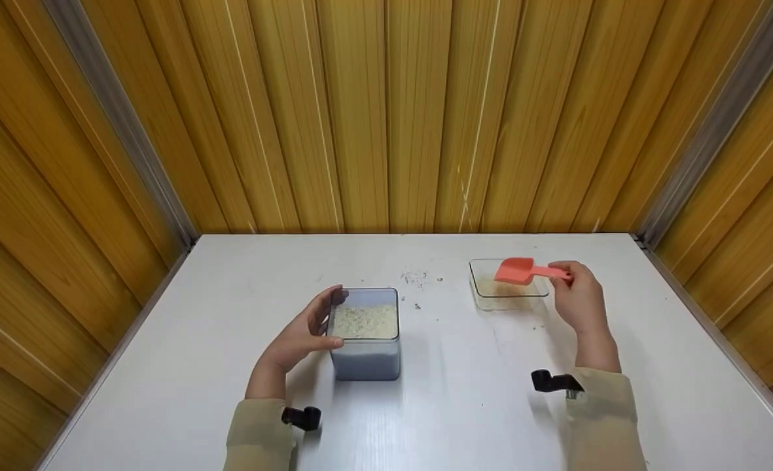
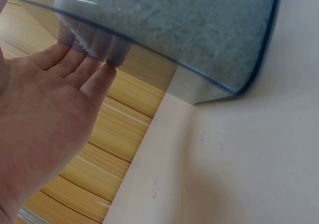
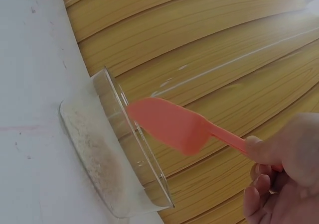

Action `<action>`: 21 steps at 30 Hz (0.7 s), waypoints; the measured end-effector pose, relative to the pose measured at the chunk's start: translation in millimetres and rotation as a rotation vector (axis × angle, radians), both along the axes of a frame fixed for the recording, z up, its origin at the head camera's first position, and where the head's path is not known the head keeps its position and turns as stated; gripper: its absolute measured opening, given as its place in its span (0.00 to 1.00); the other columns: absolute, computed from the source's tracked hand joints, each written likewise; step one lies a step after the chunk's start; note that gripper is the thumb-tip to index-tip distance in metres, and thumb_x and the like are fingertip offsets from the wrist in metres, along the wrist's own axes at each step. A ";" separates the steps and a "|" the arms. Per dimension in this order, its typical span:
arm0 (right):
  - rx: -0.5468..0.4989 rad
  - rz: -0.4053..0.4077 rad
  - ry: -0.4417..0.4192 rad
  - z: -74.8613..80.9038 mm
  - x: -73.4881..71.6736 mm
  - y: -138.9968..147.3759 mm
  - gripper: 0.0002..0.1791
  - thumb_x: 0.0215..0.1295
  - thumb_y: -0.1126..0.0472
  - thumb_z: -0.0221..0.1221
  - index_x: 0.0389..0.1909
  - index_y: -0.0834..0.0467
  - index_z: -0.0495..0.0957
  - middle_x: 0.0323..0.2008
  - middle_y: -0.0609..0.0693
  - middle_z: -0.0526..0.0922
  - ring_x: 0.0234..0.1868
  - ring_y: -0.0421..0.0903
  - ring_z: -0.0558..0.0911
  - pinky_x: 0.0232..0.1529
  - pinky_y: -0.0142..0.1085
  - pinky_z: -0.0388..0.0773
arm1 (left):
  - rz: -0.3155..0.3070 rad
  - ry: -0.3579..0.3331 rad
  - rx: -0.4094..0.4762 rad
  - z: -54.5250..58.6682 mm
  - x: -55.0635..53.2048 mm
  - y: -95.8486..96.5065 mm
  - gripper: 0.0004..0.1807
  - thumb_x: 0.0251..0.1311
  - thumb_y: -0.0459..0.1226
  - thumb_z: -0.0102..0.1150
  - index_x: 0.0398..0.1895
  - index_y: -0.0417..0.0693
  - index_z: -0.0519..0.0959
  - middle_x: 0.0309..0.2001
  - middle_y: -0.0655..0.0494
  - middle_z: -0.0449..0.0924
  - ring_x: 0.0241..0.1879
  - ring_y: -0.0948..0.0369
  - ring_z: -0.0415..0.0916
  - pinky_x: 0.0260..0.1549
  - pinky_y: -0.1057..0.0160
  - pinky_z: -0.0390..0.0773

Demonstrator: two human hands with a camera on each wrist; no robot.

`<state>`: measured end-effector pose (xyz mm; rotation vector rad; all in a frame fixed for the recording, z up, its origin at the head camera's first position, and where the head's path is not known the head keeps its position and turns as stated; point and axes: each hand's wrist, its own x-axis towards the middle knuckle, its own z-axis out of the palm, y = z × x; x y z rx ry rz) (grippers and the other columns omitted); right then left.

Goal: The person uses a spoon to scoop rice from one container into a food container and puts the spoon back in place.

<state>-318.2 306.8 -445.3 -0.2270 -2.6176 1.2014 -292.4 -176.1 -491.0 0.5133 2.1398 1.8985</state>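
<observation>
A bluish clear plastic bin (image 1: 365, 361), holding what looks like rice (image 1: 364, 322), stands upright on the table. My left hand (image 1: 301, 330) grips its left side, thumb at the near rim and fingers toward the back; in the left wrist view the fingers (image 2: 102, 79) show against the see-through wall. Farther right, my right hand (image 1: 580, 297) pinches the handle of a coral-red scoop (image 1: 516, 271). The scoop's blade hangs over a low clear glass container (image 3: 117, 134) with a shallow layer of pale grains. Whether the scoop carries any grains, I cannot tell.
Dark specks and loose crumbs (image 1: 415, 279) dot the white table (image 1: 451, 405) between the two containers. Wood-patterned walls (image 1: 419, 118) stand behind and at both sides of the table. Small black mounts (image 1: 302, 418) sit at both sleeve cuffs.
</observation>
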 end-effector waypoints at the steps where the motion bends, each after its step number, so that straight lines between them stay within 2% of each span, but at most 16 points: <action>1: -0.028 -0.012 -0.007 0.6 -0.1 0.6 0.20 0.79 0.64 0.50 0.66 0.66 0.72 0.55 0.64 0.77 0.48 0.53 0.74 0.42 0.34 0.73 | 0.001 0.002 -0.001 0.1 0.1 0.0 0.61 0.50 0.41 0.80 0.83 0.53 0.49 0.84 0.51 0.46 0.85 0.50 0.36 0.82 0.43 0.40; 6: -0.185 -0.067 -0.018 4.9 0.5 1.0 0.21 0.80 0.60 0.51 0.69 0.62 0.73 0.54 0.59 0.77 0.47 0.47 0.71 0.38 0.27 0.73 | -0.001 0.002 0.001 0.5 1.0 -0.5 0.61 0.50 0.41 0.80 0.83 0.53 0.50 0.84 0.52 0.46 0.85 0.51 0.35 0.82 0.44 0.39; 10: -0.371 -0.047 -0.009 7.8 2.7 0.8 0.23 0.79 0.55 0.53 0.69 0.59 0.73 0.48 0.48 0.76 0.46 0.42 0.70 0.40 0.25 0.76 | -0.005 0.003 0.006 -0.3 0.5 -1.2 0.61 0.50 0.40 0.80 0.83 0.53 0.50 0.84 0.52 0.47 0.85 0.51 0.36 0.82 0.44 0.39; 13: -0.584 0.037 0.014 10.2 5.3 -0.2 0.19 0.78 0.55 0.55 0.65 0.56 0.76 0.40 0.42 0.72 0.42 0.41 0.69 0.41 0.28 0.74 | -0.009 0.006 0.007 -0.6 0.2 -1.7 0.61 0.50 0.40 0.80 0.83 0.53 0.50 0.84 0.51 0.47 0.85 0.50 0.36 0.82 0.44 0.40; 16: -0.784 0.149 0.041 12.1 7.7 -3.3 0.12 0.77 0.57 0.57 0.56 0.51 0.81 0.36 0.41 0.72 0.38 0.41 0.69 0.40 0.30 0.72 | -0.012 0.009 0.005 -0.7 -0.1 -1.9 0.61 0.50 0.40 0.80 0.83 0.52 0.50 0.84 0.51 0.47 0.85 0.50 0.36 0.82 0.44 0.40; 18: -0.859 0.224 0.055 13.0 8.6 -6.3 0.09 0.76 0.57 0.58 0.50 0.47 0.83 0.35 0.40 0.74 0.36 0.40 0.70 0.39 0.31 0.71 | -0.014 0.010 0.007 -0.5 0.1 -1.9 0.61 0.50 0.40 0.80 0.83 0.52 0.50 0.84 0.50 0.47 0.85 0.50 0.36 0.82 0.44 0.40; 21: -0.888 0.299 0.070 14.8 9.7 -12.1 0.08 0.75 0.56 0.59 0.46 0.44 0.85 0.35 0.40 0.77 0.35 0.40 0.71 0.37 0.30 0.71 | -0.016 0.007 0.010 -0.6 0.2 -2.1 0.61 0.50 0.40 0.80 0.83 0.52 0.50 0.84 0.50 0.47 0.85 0.50 0.35 0.82 0.45 0.39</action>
